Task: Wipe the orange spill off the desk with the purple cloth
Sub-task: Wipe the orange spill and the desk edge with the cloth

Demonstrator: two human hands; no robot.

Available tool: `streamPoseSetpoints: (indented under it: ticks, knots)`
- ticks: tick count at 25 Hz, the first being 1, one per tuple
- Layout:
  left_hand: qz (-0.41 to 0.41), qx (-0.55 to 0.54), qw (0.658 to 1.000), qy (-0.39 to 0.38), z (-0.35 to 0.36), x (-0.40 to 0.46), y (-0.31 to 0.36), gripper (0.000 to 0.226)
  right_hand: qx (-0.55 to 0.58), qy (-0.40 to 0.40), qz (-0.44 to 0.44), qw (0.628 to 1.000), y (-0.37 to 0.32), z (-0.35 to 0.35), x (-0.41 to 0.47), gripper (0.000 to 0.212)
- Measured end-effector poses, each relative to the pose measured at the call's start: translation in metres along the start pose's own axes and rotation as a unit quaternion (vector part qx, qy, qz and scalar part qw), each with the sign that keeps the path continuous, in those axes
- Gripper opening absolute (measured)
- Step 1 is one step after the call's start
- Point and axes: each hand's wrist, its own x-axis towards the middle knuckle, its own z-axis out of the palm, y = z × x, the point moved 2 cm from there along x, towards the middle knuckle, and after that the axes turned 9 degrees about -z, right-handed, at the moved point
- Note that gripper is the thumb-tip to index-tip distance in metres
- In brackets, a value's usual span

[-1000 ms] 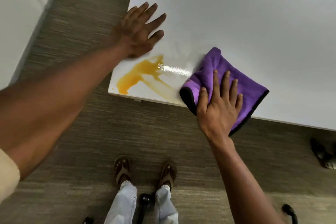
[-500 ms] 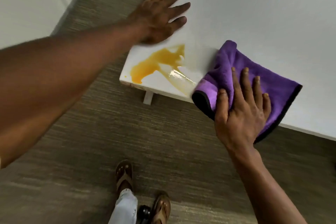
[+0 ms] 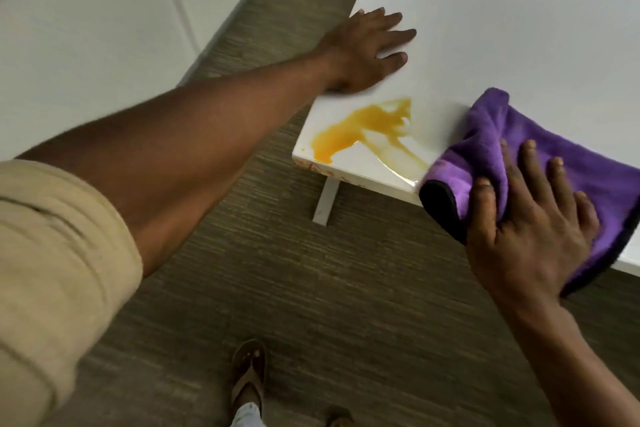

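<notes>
White desk carries the orange spill at its corner, between the flat, spread left hand and the purple cloth, pressed under the right hand with straight fingers.

Orange spill: glossy puddle with thin smeared streaks, on white desk at near left corner, reaching almost to near edge. Purple cloth: plush, folded, black trim, bunched at far end; lies on desk at near edge just right of spill, near fold hanging over edge, left side touching streaks.
</notes>
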Motion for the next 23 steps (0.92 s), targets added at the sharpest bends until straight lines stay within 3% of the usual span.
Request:
streamPoseSetpoints:
  ticks: [4, 8, 11, 14, 19, 23]
  knots:
    - [0.002, 0.001, 1.0, -0.009, 0.0, 0.0, -0.003, 0.056, -0.019, -0.08, -0.119, 0.989, 0.043, -0.023, -0.012, 0.071]
    - [0.009, -0.002, 1.0, 0.003, 0.004, 0.004, -0.006, 0.057, 0.02, -0.033, 0.0, 0.999, 0.01, -0.013, 0.003, 0.068]
    - [0.017, 0.02, 1.0, 0.006, 0.005, 0.006, -0.007, 0.058, 0.044, -0.035, -0.054, 0.997, -0.023, -0.005, -0.004, 0.063]
    - [0.025, 0.022, 0.999, 0.007, 0.007, 0.007, -0.007, 0.059, 0.066, -0.107, -0.122, 0.984, 0.002, -0.021, -0.011, 0.06]
    - [0.022, 0.011, 0.999, 0.027, 0.01, 0.014, -0.011, 0.06, 0.042, -0.143, -0.026, 0.989, -0.003, -0.026, 0.04, 0.073]
    - [0.028, 0.004, 0.999, 0.039, 0.012, 0.017, -0.014, 0.062, 0.053, -0.161, -0.081, 0.982, -0.043, -0.019, 0.024, 0.078]
